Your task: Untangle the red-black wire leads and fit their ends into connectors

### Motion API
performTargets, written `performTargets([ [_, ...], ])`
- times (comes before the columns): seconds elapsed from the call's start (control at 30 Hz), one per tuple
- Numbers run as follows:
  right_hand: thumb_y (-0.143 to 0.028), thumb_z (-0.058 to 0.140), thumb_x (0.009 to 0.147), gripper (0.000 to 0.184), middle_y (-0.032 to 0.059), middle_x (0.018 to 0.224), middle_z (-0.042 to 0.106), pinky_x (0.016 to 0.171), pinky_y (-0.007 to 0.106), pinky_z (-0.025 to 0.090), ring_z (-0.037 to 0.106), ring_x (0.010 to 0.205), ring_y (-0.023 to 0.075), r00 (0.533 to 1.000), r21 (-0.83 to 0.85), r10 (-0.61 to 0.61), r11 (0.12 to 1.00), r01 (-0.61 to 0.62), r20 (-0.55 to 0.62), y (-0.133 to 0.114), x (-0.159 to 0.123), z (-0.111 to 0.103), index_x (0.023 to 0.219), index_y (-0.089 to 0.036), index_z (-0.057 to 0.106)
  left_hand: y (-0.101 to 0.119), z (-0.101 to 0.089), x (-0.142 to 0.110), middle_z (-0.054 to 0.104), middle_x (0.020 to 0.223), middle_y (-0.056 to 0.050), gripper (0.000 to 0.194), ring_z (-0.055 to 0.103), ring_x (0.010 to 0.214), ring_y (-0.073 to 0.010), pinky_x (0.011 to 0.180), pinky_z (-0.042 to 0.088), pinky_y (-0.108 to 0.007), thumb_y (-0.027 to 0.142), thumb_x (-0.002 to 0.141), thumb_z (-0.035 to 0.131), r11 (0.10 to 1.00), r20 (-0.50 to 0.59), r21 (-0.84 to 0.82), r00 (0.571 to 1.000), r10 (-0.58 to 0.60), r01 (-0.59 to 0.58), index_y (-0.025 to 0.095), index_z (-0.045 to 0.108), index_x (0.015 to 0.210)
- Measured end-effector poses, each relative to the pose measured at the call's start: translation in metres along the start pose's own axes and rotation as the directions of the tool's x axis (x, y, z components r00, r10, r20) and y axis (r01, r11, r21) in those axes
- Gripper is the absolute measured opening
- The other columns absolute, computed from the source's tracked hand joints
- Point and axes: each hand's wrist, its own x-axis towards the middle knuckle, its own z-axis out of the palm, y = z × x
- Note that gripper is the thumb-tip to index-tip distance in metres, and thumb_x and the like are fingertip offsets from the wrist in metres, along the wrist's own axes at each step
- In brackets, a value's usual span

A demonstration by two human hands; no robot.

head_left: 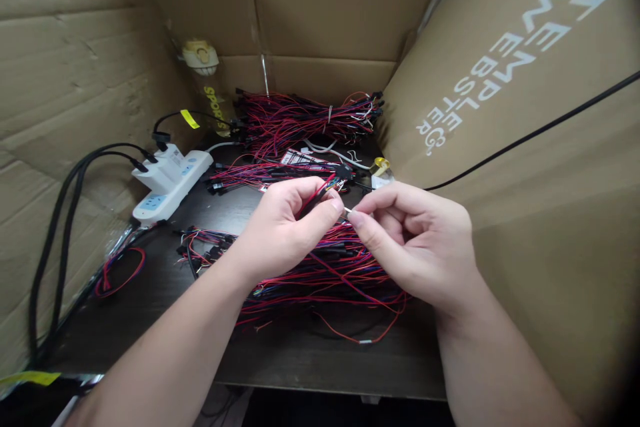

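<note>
Between thumb and fingers, my left hand (295, 217) grips a wire harness (316, 199) of red and dark wires. Across from it, my right hand (417, 240) pinches a thin white wire (347, 211) whose end shows between the two sets of fingertips. The fingertips of both hands are close together, and my right palm is partly hidden. Below the hands, a large bundle of red, blue and black wires (320, 283) lies on the dark table (320, 363). Beyond them rests a smaller wire bundle (245, 175) with black connectors.
A tied wire bundle (295, 121) lies at the back. On the left are a white power strip (195, 170) with plugged adapters, black cables (63, 233) and a bottle (201, 59). Cardboard walls (325, 0) enclose the table. A black cable (520, 140) crosses the right side.
</note>
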Motion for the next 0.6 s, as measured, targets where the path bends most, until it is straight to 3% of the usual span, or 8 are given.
performTargets([
  [0.6,-0.017,0.07,0.089,0.005,-0.0108,0.051,0.028,0.044,0.022,0.027,0.027,0.044,0.0054,0.999,-0.074,-0.02,0.997,0.018,-0.025,0.003,-0.0011,0.0016,0.084,-0.017,0.072,-0.0026,-0.0021,-0.0012,0.049,0.061,0.003,0.023,0.039,0.053,-0.007,0.047,0.034,-0.02,0.025,0.091,0.066,1.0,-0.078,0.019,0.997,0.015,-0.014,0.016,0.059,0.071],
])
